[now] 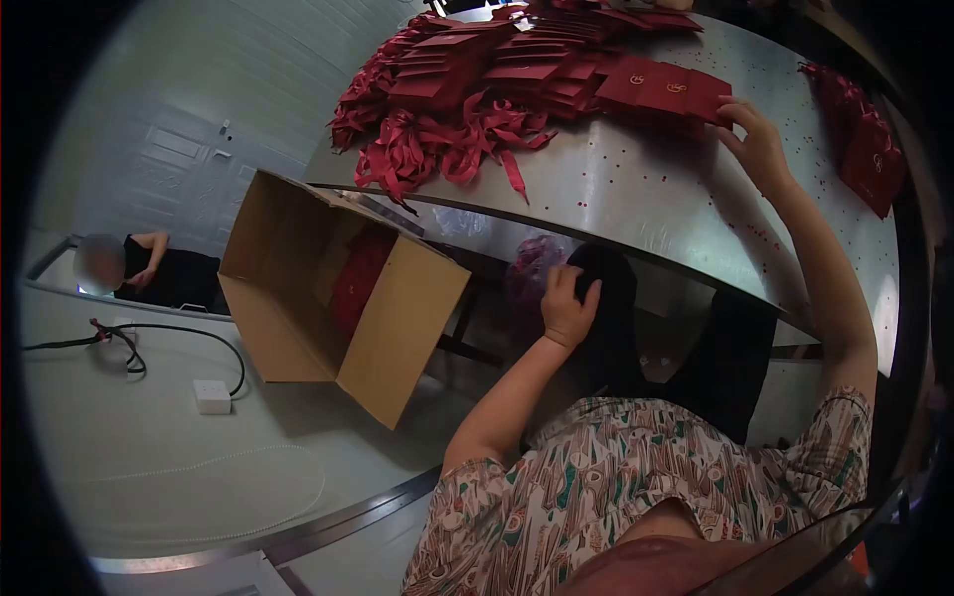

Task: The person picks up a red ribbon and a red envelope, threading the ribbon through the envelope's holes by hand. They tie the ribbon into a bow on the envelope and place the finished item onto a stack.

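Upper right, my right grip (729, 117) pinching red bags (661, 91) by edge, likely steadying them; left grip (574, 283) resting open on knee (614, 282).

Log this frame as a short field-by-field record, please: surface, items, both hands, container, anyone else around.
Surface: metal table, scattered with small red specks
Main items: heaped red bags with loose red ribbons
Near right hand: red pieces with gold print
Right grip: fingers at those pieces' edge; closure unclear
Left grip: by a dark-clothed knee, no item visible in it
Far right: more red bags
Container: open cardboard box, something red inside
Others: one person in dark clothing, background left
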Tool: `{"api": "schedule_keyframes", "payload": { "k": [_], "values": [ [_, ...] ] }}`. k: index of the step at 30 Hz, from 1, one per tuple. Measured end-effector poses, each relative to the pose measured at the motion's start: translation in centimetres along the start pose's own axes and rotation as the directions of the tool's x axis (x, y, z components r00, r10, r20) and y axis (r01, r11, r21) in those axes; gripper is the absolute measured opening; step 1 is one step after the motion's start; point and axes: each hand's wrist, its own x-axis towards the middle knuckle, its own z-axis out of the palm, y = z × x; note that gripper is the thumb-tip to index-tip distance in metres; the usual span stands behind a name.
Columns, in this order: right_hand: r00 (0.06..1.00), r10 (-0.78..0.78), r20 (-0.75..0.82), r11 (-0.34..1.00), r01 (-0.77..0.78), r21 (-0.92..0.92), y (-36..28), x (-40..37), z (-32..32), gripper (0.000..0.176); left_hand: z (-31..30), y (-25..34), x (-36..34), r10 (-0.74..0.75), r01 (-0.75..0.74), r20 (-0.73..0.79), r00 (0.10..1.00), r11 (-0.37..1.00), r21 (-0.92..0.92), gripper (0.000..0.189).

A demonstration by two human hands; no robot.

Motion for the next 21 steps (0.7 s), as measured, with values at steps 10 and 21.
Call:
{"api": "schedule_keyframes", "payload": {
  "k": [10,21],
  "values": [
    [0.999,0.003,0.044,0.990,0.003,-0.138,1.2,-11.5,-8.8,0.028,-6.8,-0.7,12.4,0.180,-0.007,-0.376,0.909,0.909,0.417,0.020],
    [0.900,-0.429,0.083,0.903,0.426,0.053,-11.3,-4.7,-2.4,0.044,-6.3,4.7,12.1,0.099,-0.110,0.054,0.994,0.950,0.291,0.009]
  ]
}}
